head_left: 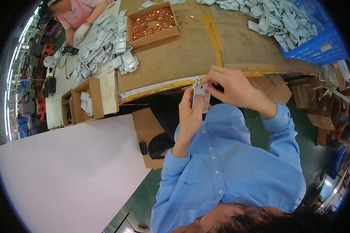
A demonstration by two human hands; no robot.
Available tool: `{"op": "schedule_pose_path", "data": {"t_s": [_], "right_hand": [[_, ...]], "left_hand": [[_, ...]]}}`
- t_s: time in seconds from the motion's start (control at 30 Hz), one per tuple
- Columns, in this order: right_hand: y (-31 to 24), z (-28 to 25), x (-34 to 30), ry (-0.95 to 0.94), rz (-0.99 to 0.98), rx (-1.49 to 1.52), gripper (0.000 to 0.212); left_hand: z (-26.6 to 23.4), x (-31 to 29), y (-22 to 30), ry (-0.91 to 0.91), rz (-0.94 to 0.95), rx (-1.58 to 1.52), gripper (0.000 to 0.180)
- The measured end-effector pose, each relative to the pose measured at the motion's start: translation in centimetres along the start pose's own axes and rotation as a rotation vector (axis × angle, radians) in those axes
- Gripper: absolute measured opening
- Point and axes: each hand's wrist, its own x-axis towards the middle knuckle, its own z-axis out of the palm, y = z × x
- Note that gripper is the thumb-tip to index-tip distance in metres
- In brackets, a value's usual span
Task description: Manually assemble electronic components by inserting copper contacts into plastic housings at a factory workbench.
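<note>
Above my lap, near the table's front edge, my left hand grips a small light grey plastic housing. Its thumb lies flat across the lower face of the housing, and the fingers wrap behind. From the right comes my right hand, with thumb and forefinger closed together at the housing's upper right side. Anything pinched between those fingertips is too small to make out. Beyond my hands, on the cardboard-covered table, stands an open carton with many small copper-coloured metal pieces inside.
More grey housings lie heaped at the left, others at the far right by a blue crate. A co-worker's gloved hand is at the far left. Small cartons sit left; a white board lies lower left.
</note>
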Motion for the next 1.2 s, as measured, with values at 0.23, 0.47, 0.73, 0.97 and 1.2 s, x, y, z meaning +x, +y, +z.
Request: {"op": "schedule_pose_path", "data": {"t_s": [0.23, 0.47, 0.73, 0.97, 1.2], "right_hand": [[0.7, 0.7, -0.6, -0.031, -0.065, -0.087, 0.014], [0.7, 1.6, -0.9, -0.017, -0.006, -0.054, 0.014], [0.3, 2.5, -0.6, 0.07, -0.035, -0.026, 0.016], [0.4, 3.2, -0.4, 0.135, 0.027, 0.029, 0.016], [0.5, 3.4, -0.9, 0.179, 0.126, 0.155, 0.015]], "left_hand": [[0.1, 0.0, -1.0, 0.011, -0.005, 0.101, 0.026], [0.2, -0.2, -1.0, 0.026, -0.005, 0.087, 0.027], [-0.4, -0.4, -1.5, -0.026, 0.024, 0.07, 0.025], [-0.4, -0.6, -1.0, -0.016, 0.061, 0.118, 0.04], [-0.7, -0.6, -1.6, -0.055, 0.067, 0.123, 0.045]]}}
